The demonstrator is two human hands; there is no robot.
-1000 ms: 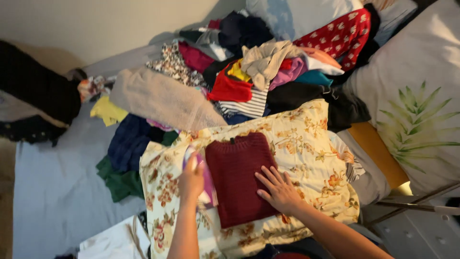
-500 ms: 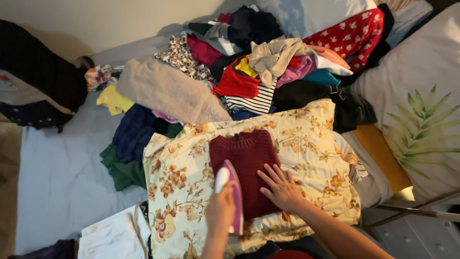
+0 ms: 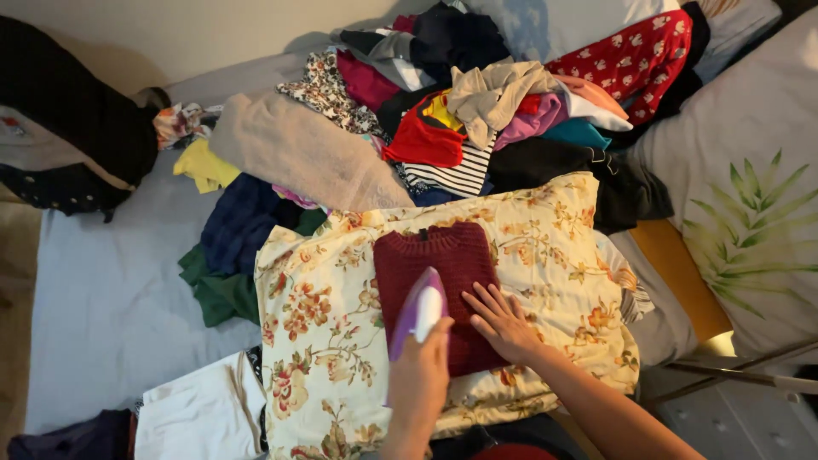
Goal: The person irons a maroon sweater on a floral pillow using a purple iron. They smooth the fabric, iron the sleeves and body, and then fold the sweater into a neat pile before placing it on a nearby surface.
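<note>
While the left hand [image 3: 417,379] is wrapping its fingers tightly around the handle of a purple and white iron [image 3: 417,313], the right hand [image 3: 503,322] is lying flat, fingers spread, on a dark red knitted sweater [image 3: 439,268]. The sweater is folded into a neat rectangle, its ribbed knit showing at the collar, and it is sitting in the middle of a cream cloth [image 3: 554,247] printed with orange and rust flowers. That cloth is covering the near part of the bed [image 3: 102,298], reaching almost to its near edge, and it is rumpling softly at its borders. The iron is narrow and pointed, smooth and glossy, and its tip is resting over the sweater's left half, just beside the right hand's fingertips.

Toward the far edge of the bed, a loose heap of clothes [image 3: 477,102] is piling up: a fuzzy beige piece, a striped black and white one, a bright red one, and a red garment with small white figures. Dark blue and green garments [image 3: 230,255] are bunching at the floral cloth's left border. White folded fabric [image 3: 200,417] is lying near the bed's near left corner. A pale pillow with green leaf shapes [image 3: 750,204] is leaning along the right edge.
</note>
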